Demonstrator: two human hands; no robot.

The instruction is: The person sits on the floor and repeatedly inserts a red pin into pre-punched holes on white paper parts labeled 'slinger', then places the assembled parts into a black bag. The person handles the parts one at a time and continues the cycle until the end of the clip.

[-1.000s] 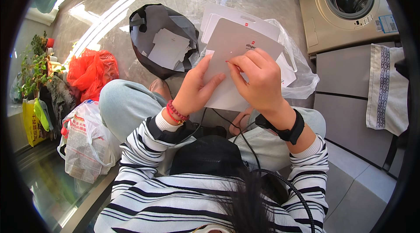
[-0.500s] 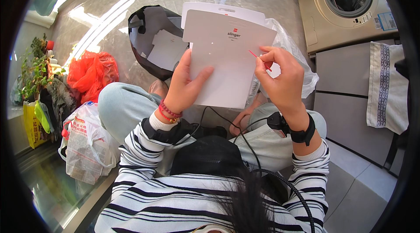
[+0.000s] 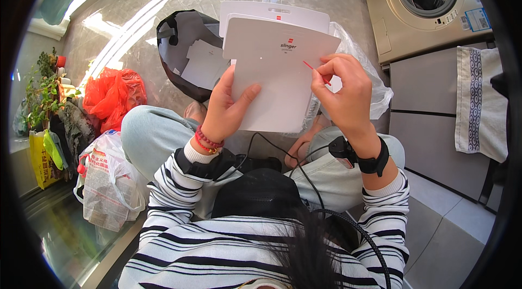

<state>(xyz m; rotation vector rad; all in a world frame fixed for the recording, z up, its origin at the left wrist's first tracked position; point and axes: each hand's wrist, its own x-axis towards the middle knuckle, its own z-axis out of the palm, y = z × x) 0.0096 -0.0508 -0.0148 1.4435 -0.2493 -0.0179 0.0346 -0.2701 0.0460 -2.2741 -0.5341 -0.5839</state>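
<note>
My left hand is closed on a flat white card, its thumb lying across the front and its fingers behind. The card has a wide rounded top, a small red mark and dark print. Behind its upper edge shows a second white card with a hang slot. At the card's right edge, my right hand pinches a thin red stick-like piece between thumb and fingertips. Its tip lies over the card's face; whether it touches is hard to tell. The other fingers are curled.
Ahead on the floor sits a black bag with grey lining and white cards inside. Clear plastic lies right of the held cards. Red plastic bags, a white carrier bag and plants stand left; a washing machine stands right.
The whole view has shifted slightly left. A little more of the rear card shows above the front one. Both hands keep their grips, and the red piece stays near the card's right side.
</note>
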